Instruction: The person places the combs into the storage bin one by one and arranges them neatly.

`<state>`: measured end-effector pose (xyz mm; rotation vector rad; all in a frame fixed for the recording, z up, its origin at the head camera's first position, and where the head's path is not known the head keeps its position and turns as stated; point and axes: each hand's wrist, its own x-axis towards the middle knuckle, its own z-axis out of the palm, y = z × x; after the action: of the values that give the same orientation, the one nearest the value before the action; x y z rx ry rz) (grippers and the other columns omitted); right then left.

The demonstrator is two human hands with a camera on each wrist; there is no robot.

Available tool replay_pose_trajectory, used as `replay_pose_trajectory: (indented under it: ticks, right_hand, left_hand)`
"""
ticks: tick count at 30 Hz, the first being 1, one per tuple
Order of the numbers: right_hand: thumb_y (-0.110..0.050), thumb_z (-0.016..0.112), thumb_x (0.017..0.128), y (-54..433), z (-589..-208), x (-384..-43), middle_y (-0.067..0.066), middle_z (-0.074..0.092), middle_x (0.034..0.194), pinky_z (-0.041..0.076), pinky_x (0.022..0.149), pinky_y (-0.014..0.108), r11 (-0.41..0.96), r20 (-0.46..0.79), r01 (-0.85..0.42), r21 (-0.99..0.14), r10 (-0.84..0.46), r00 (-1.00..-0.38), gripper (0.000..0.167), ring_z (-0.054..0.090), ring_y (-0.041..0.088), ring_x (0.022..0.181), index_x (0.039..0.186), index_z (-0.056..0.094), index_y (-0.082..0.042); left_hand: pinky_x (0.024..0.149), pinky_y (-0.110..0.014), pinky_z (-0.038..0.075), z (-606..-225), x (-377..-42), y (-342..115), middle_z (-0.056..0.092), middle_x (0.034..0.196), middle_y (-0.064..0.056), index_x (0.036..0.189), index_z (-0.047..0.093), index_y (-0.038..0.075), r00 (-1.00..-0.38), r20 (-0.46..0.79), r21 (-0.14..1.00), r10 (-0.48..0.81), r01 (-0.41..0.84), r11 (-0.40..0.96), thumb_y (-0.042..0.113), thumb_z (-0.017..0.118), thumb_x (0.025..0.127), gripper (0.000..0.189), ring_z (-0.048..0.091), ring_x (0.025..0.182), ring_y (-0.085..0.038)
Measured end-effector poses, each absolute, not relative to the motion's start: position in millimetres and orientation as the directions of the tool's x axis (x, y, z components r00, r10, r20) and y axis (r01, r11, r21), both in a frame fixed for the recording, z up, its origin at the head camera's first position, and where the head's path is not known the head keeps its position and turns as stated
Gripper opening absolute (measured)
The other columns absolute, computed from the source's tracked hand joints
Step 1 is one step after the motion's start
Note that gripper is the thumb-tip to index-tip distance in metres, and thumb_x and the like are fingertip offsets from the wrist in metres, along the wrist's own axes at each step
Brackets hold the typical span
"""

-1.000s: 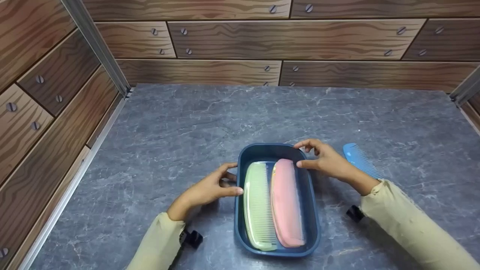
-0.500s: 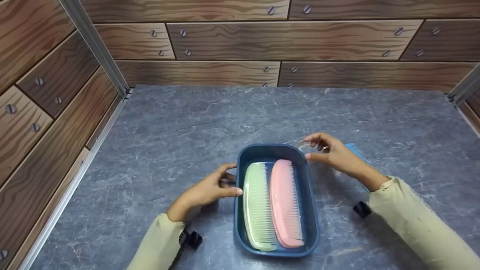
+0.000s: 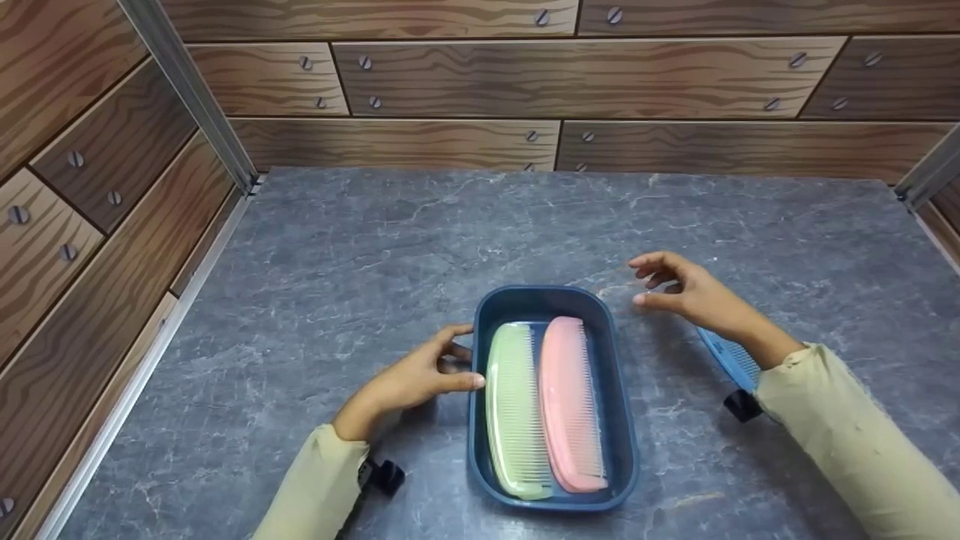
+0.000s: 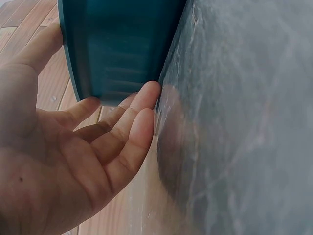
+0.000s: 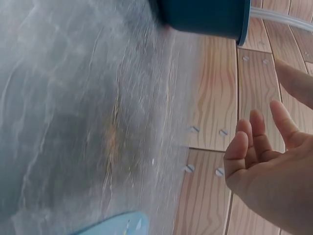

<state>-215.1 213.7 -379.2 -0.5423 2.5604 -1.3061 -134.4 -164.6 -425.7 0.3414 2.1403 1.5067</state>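
A dark blue oblong tub [image 3: 628, 420] stands on the table in the head view. In it lie a pale green comb [image 3: 501, 420] and a pink comb [image 3: 556, 420], side by side. My left hand [image 3: 420, 373] rests against the tub's left side; in the left wrist view its thumb touches the rim of the tub [image 4: 117, 49] and its loosely bent fingers lie at the wall. Holding nothing, my right hand [image 3: 701, 296] hovers right of the tub, fingers relaxed. Beneath the right wrist is a blue comb [image 3: 726, 354], partly hidden by the arm.
The grey marbled table [image 3: 420, 232] extends behind and left of the tub. Wood-patterned panels [image 3: 450, 79] wall the back and left side, with a metal post [image 3: 196, 97] at the left corner. A small black device [image 3: 742, 405] sits at my right sleeve.
My right hand has left the tub's far right rim and moved right, over the blue comb. The left hand, the tub and the two combs inside stay in place.
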Motion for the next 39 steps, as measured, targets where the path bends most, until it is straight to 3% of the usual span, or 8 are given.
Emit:
replay_pose_trajectory:
  ticks: [20, 25, 27, 30, 33, 39]
  right_hand:
    - [-0.025, 0.064, 0.094, 250.3, -385.1, -229.3, 0.022, 0.041, 0.139, 0.049, 0.083, 0.012, 0.512, -0.054, -0.160, -0.844, -0.378, -0.924, 0.062, 0.048, 0.011, 0.113, 0.145, 0.035, -0.005]
    - [-0.024, 0.065, 0.093, 259.9, -389.8, -233.5, 0.024, 0.038, 0.140, 0.047, 0.082, 0.010, 0.542, -0.057, -0.165, -0.824, -0.369, -0.928, 0.068, 0.046, 0.025, 0.118, 0.147, 0.029, -0.004]
    - [-0.022, 0.065, 0.093, 263.9, -392.1, -235.0, 0.025, 0.036, 0.140, 0.047, 0.087, 0.017, 0.561, -0.058, -0.176, -0.809, -0.373, -0.926, 0.070, 0.043, 0.034, 0.122, 0.148, 0.026, -0.003]
    - [-0.020, 0.065, 0.094, 269.8, -395.5, -237.1, 0.029, 0.033, 0.142, 0.045, 0.099, 0.040, 0.590, -0.068, -0.186, -0.786, -0.382, -0.922, 0.074, 0.040, 0.043, 0.126, 0.149, 0.020, -0.001]
    - [-0.019, 0.065, 0.093, 275.4, -398.7, -239.4, 0.032, 0.029, 0.143, 0.036, 0.103, 0.061, 0.605, -0.091, -0.175, -0.777, -0.383, -0.919, 0.077, 0.036, 0.048, 0.128, 0.150, 0.016, 0.000]
    - [-0.020, 0.065, 0.094, 287.2, -403.9, -242.8, 0.034, 0.027, 0.144, 0.037, 0.101, 0.064, 0.624, -0.138, -0.132, -0.770, -0.365, -0.921, 0.079, 0.032, 0.052, 0.130, 0.151, 0.015, -0.001]
  left_hand:
    - [0.096, -0.039, 0.051, -424.2, -134.1, -164.4, 0.051, 0.133, -0.021, 0.152, 0.024, 0.009, -0.839, -0.248, 0.938, 0.484, -0.083, 0.336, 0.030, 0.072, 0.087, 0.083, 0.062, 0.110, -0.027]
    - [0.095, -0.038, 0.052, -424.8, -134.7, -165.3, 0.051, 0.133, -0.021, 0.152, 0.023, 0.008, -0.836, -0.241, 0.940, 0.494, -0.074, 0.333, 0.030, 0.072, 0.088, 0.084, 0.063, 0.109, -0.027]
    - [0.094, -0.037, 0.052, -425.2, -134.7, -165.1, 0.051, 0.133, -0.021, 0.152, 0.024, 0.008, -0.836, -0.243, 0.941, 0.492, -0.079, 0.330, 0.030, 0.072, 0.087, 0.084, 0.063, 0.108, -0.026]
    - [0.094, -0.037, 0.052, -425.7, -134.6, -165.1, 0.051, 0.132, -0.021, 0.152, 0.024, 0.008, -0.836, -0.246, 0.941, 0.490, -0.084, 0.329, 0.030, 0.072, 0.087, 0.083, 0.063, 0.107, -0.025]
    - [0.093, -0.037, 0.052, -425.7, -134.3, -165.1, 0.051, 0.132, -0.021, 0.152, 0.024, 0.009, -0.837, -0.248, 0.941, 0.487, -0.090, 0.325, 0.029, 0.073, 0.087, 0.083, 0.063, 0.108, -0.026]
    - [0.094, -0.037, 0.052, -424.9, -134.0, -164.4, 0.051, 0.132, -0.022, 0.151, 0.025, 0.008, -0.839, -0.239, 0.944, 0.488, -0.083, 0.320, 0.029, 0.073, 0.087, 0.083, 0.063, 0.109, -0.027]
